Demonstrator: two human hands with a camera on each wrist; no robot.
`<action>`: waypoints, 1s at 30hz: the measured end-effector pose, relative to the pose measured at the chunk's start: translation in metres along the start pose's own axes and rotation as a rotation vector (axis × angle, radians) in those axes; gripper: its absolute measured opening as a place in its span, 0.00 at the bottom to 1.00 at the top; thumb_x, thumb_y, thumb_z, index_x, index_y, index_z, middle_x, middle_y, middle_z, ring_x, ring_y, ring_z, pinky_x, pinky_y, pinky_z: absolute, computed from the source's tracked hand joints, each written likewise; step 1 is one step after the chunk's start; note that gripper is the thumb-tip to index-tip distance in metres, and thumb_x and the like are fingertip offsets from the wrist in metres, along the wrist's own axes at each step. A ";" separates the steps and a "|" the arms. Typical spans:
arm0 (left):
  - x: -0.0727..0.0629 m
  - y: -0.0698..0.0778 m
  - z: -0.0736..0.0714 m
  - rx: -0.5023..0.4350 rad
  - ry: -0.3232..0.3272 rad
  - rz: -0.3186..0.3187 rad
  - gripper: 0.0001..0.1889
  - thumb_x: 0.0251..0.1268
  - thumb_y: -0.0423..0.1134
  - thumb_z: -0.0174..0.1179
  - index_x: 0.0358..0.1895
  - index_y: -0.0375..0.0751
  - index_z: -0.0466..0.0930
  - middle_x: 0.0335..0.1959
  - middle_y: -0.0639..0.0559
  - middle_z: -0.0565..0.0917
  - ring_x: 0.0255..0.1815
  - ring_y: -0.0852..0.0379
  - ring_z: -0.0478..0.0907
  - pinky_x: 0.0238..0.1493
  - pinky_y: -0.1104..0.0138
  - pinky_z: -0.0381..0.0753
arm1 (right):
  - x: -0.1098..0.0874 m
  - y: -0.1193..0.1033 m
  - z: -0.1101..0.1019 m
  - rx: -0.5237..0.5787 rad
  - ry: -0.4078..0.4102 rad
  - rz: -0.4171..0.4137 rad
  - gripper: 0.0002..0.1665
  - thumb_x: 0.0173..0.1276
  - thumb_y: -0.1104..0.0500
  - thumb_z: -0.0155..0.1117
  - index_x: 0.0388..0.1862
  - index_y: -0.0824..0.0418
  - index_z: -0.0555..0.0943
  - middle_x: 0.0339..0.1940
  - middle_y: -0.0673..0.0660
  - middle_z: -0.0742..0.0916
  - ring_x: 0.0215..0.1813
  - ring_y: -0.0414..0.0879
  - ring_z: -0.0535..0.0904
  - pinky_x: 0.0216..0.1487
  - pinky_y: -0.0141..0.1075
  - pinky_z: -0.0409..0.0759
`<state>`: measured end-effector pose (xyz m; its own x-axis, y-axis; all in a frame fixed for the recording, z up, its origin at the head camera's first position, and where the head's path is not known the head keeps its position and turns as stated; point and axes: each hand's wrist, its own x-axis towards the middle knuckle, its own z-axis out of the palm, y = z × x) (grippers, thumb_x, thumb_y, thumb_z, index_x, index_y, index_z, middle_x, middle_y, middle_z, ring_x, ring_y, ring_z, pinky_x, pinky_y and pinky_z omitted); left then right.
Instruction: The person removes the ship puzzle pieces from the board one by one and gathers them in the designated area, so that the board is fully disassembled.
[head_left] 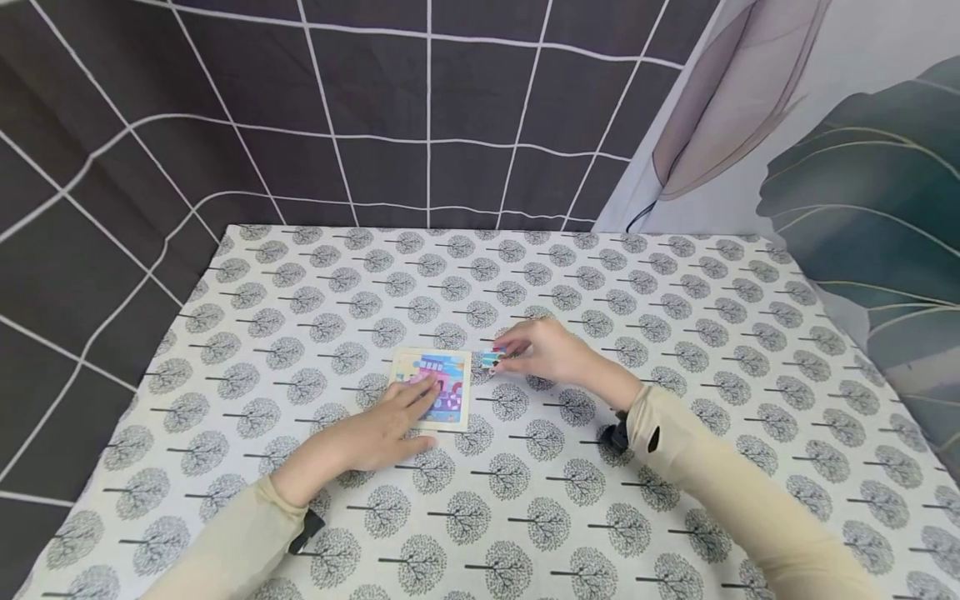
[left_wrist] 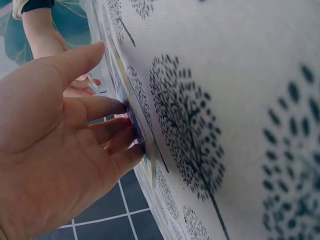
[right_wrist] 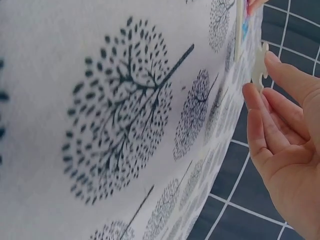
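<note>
A small jigsaw puzzle in a pale square frame lies flat on the table, its picture pink, blue and purple. My left hand rests its fingertips on the puzzle's left part, with the thumb spread out below the frame. The left wrist view has those fingers touching the board from above. Just right of the frame, my right hand pinches a colourful jigsaw piece between thumb and fingers, apart from the board. The right wrist view catches the pale, notched piece nearly edge-on.
A white cloth printed with dark trees covers the table. Behind it and to the left hangs a dark curtain with a white grid. A leaf-patterned curtain hangs on the right.
</note>
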<state>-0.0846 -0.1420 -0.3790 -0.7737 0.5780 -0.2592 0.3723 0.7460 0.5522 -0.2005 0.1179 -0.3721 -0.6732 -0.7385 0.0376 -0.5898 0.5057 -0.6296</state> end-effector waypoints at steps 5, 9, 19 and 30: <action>-0.001 0.002 0.000 -0.006 -0.008 -0.011 0.37 0.69 0.48 0.50 0.71 0.29 0.46 0.75 0.40 0.42 0.74 0.41 0.41 0.73 0.49 0.46 | 0.001 0.001 -0.001 -0.029 -0.018 0.031 0.23 0.52 0.59 0.73 0.46 0.68 0.82 0.43 0.60 0.87 0.40 0.45 0.85 0.42 0.28 0.83; -0.001 0.002 0.001 -0.011 -0.017 -0.006 0.38 0.68 0.49 0.50 0.71 0.29 0.46 0.75 0.40 0.43 0.74 0.41 0.42 0.72 0.49 0.47 | 0.000 0.004 0.003 -0.034 -0.042 0.038 0.23 0.54 0.57 0.72 0.47 0.67 0.81 0.43 0.59 0.87 0.40 0.44 0.85 0.44 0.28 0.83; -0.001 0.001 -0.001 0.006 0.012 -0.002 0.35 0.69 0.48 0.49 0.71 0.31 0.50 0.75 0.41 0.46 0.73 0.40 0.45 0.71 0.46 0.50 | 0.004 0.011 0.011 -0.055 -0.047 -0.046 0.20 0.54 0.59 0.71 0.45 0.68 0.82 0.42 0.60 0.87 0.38 0.43 0.84 0.42 0.25 0.82; 0.000 0.001 -0.001 0.073 0.029 -0.006 0.33 0.70 0.48 0.48 0.70 0.31 0.53 0.74 0.40 0.48 0.72 0.35 0.47 0.70 0.44 0.50 | 0.012 0.004 0.008 -0.074 -0.094 0.003 0.17 0.52 0.62 0.72 0.40 0.69 0.82 0.36 0.58 0.86 0.36 0.44 0.81 0.41 0.28 0.82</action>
<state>-0.0846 -0.1410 -0.3778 -0.7900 0.5648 -0.2385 0.4035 0.7718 0.4914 -0.2072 0.1075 -0.3798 -0.6323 -0.7737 -0.0395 -0.6214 0.5370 -0.5705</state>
